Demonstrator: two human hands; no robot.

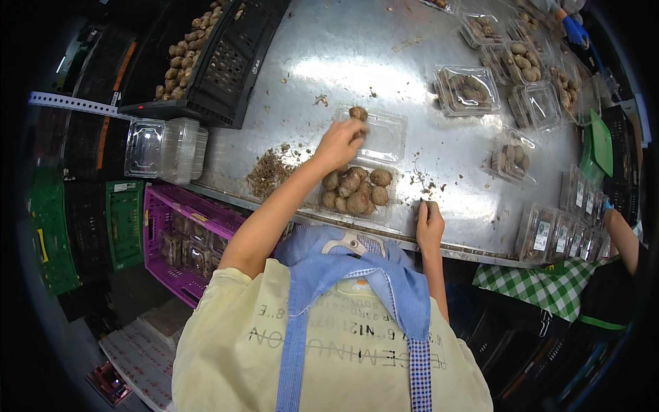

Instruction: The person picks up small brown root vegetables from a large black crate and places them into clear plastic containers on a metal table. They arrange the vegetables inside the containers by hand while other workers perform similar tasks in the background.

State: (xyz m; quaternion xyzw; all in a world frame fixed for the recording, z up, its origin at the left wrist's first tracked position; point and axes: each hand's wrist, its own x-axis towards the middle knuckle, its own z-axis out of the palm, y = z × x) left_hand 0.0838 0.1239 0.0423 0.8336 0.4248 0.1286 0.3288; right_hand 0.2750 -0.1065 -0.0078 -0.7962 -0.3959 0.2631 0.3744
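Observation:
My left hand, its fingers curled and blurred, reaches over the lid half of an open clear plastic clamshell box. One brown taro-like tuber lies just beyond those fingers; whether they touch it is unclear. Closer to me, the box's base holds several brown tubers. By the table's near edge, to the right of the box, my right hand is closed around a small dark object, mostly hidden, with a dark tip showing past the thumb. Brown peel scraps lie heaped left of the box.
A black crate of tubers stands at back left, above stacked clear boxes. A purple crate sits below the metal table's edge. Filled boxes and labelled boxes stand right. Co-workers' hands appear at the right.

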